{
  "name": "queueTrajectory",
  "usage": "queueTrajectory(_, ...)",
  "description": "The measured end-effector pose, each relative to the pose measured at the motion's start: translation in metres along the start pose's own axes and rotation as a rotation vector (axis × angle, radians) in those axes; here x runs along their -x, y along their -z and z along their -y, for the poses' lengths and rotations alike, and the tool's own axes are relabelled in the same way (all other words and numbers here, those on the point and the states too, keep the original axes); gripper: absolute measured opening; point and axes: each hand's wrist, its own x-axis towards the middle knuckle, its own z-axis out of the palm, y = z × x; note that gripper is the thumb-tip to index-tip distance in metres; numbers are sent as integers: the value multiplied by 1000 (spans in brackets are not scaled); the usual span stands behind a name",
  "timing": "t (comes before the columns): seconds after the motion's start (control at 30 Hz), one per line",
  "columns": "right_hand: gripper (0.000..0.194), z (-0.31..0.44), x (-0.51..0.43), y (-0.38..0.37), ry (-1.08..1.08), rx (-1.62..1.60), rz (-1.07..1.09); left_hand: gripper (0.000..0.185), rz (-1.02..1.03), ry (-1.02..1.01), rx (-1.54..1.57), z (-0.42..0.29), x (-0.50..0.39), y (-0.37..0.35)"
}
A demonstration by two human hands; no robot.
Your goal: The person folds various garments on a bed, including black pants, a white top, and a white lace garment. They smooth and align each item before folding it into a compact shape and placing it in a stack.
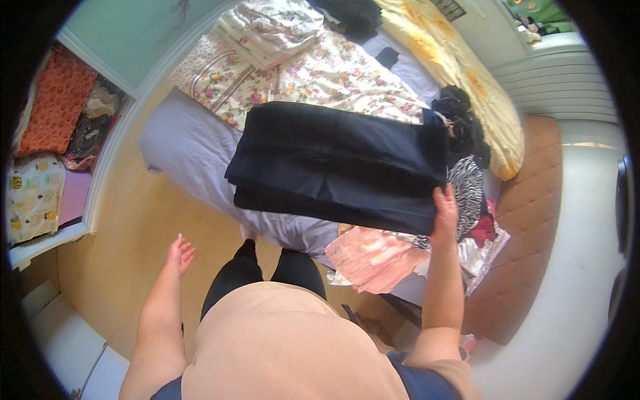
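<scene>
A folded black cloth (340, 160), in a wide rectangle of stacked layers, lies flat over the near side of the bed in front of me. My right hand (445, 212) is at its near right corner, with the fingers along the right edge. Part of that grip is hidden. Apart from the cloth, low on the left above the wooden floor, my left hand (181, 255) is held out with spread fingers and nothing in it. Beneath the cloth show a floral quilt (345, 75) and a pale lavender sheet (195, 145).
Right of the cloth lie a zebra-print garment (466, 192), a dark heap (455, 110) and a peach garment (380, 257). A yellow bedding roll (450, 60) borders the bed, near a brown padded panel (530, 215). Open shelves (112, 145) with folded textiles stand left.
</scene>
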Motion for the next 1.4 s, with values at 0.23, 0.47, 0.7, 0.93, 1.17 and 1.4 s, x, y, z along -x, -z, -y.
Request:
queueTrajectory(0.23,24,-223,-24,94,-107,130,-239,44,-76,75,-47,31,48,36)
queueTrajectory(0.47,41,-203,-19,37,39,405,-265,27,166,97,-163,20,61,-37)
queueTrajectory(0.7,67,-213,3,-138,90,700,337,23,171,76,-127,9,52,-36)
queueTrajectory(0.93,40,-266,-12,-105,-140,1028,27,22,119,105,-119,5,53,3)
queueTrajectory(1.17,59,-325,-73,-70,-312,999,-195,14,-12,137,-455,-9,48,-4)
queueTrajectory(1.4,51,-351,-113,-73,-436,337,34,15,163,56,-553,-42,69,-75)
